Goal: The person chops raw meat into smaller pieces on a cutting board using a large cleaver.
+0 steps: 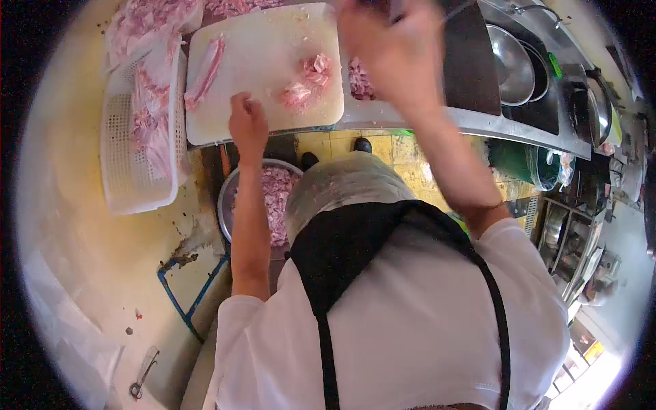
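My left hand (249,123) is over the lower left part of the white cutting board (260,51), its fingers curled in; anything between them is too small to make out. A long strip of raw meat (206,73) lies on the board to its left. Cut pieces of meat (314,72) form a small pile on the right side of the board. My right hand (389,41) is raised beyond the board's right edge, smeared by motion. Its fingers and whatever they hold cannot be told. Diced meat (360,78) lies partly hidden beside that hand.
A white perforated basket (113,150) with meat stands at the left. Below the counter a metal bowl (227,198) holds diced meat. More meat (147,24) lies at the upper left. Metal bowls (509,65) rest at the right, near a green bin (516,164).
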Available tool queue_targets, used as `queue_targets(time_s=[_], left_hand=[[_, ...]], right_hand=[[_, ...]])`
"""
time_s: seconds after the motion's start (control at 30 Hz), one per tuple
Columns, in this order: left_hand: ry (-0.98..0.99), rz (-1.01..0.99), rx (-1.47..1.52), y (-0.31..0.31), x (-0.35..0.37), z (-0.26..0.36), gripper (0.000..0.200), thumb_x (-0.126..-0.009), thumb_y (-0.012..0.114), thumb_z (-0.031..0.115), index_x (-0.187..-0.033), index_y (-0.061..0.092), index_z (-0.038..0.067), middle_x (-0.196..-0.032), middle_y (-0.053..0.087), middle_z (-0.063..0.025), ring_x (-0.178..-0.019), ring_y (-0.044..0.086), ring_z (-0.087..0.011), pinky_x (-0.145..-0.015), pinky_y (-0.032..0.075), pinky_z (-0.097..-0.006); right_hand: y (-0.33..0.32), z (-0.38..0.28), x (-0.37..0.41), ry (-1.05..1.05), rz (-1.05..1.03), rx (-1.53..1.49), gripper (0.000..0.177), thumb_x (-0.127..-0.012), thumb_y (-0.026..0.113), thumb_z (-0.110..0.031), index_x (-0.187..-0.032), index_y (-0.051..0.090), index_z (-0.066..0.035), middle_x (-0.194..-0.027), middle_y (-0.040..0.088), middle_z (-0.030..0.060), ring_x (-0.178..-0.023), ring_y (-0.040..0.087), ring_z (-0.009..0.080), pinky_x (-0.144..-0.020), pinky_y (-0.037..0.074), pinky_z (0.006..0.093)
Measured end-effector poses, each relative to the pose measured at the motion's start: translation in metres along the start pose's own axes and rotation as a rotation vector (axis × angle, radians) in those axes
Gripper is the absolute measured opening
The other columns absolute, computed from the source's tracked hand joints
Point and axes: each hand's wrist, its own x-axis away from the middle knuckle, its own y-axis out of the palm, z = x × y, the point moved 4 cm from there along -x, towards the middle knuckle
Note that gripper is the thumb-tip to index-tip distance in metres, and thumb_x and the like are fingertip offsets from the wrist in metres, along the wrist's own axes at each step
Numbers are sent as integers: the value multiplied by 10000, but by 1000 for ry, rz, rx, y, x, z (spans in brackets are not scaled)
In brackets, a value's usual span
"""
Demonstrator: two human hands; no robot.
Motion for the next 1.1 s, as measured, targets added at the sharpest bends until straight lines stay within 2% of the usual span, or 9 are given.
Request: queue_targets(time_s=[0.07, 0.1, 0.13, 0.2, 0.23, 0.27, 0.6, 0.87, 1.1], left_hand=[[82, 187, -23, -20, 4, 0, 165, -907, 563, 89, -1066, 546, 52, -795, 627, -159, -700, 631, -340, -645, 489, -432], [75, 192, -27, -23, 7, -3, 165, -907, 563, 89, -1066, 546, 52, -795, 627, -159, -700, 631, -340, -645, 489, -432], [59, 195, -2, -25, 10, -8, 146, -906, 557, 79, -1047, 540, 48, -784, 619, -162, -692, 625, -339, -642, 488, -428], [45, 205, 23, -30, 18, -16, 127, -905, 551, 69, -1029, 535, 44, -773, 611, -166, -684, 619, -338, -639, 488, -424], [18, 197, 26, -27, 22, -16, 137, -892, 554, 68, -1025, 534, 44, -795, 608, -166, -707, 617, -342, -653, 488, -429], [-8, 176, 33, -21, 24, -12, 146, -879, 558, 67, -1021, 532, 44, -817, 604, -166, -730, 615, -347, -666, 488, -434], [354, -199, -189, 50, -6, 41, 234, -789, 584, 71, -1023, 587, 65, -943, 597, -141, -811, 607, -336, -705, 499, -400], [-410, -103, 984, 20, 1, -12, 104, -872, 552, 61, -965, 588, 33, -883, 626, -49, -693, 559, -113, -612, 459, -258], [-388, -149, 640, 42, -11, -4, 158, -918, 590, 129, -1059, 589, 57, -867, 584, -11, -719, 535, -98, -575, 434, -268]], right_hand=[[-106, -28, -27, 343, 213, -722, 146, -776, 668, -75, -907, 607, -52, -697, 582, 94, -604, 547, 195, -555, 407, 318], [-49, -90, -23, 516, 319, -1082, 154, -760, 658, 14, -866, 597, -80, -646, 540, 35, -528, 491, 111, -488, 354, 247], [-42, -12, -20, 519, 314, -1083, 154, -760, 658, 14, -866, 597, -80, -646, 540, 35, -528, 491, 111, -488, 354, 247], [23, 63, 26, -149, 384, 120, 337, -821, 708, -300, -819, 660, 33, -615, 625, 135, -616, 625, 270, -593, 486, 387], [74, 176, 63, -23, -96, 581, 333, -826, 690, -290, -864, 656, 39, -636, 639, 147, -645, 625, 331, -639, 498, 464], [82, 217, 92, 584, -640, 24, 307, -835, 574, -210, -1007, 618, 39, -554, 572, 173, -429, 574, 272, -472, 469, 421], [92, 223, 42, 583, -637, -87, 261, -788, 634, -213, -829, 625, 44, -575, 572, 102, -475, 546, 190, -441, 424, 353], [26, 205, 47, 442, -434, 23, 210, -782, 671, -217, -831, 620, -20, -693, 624, 119, -640, 603, 234, -629, 480, 388], [25, 203, 86, 512, -539, -79, 137, -758, 662, -148, -825, 589, -53, -648, 544, 17, -567, 525, 129, -528, 423, 311]])
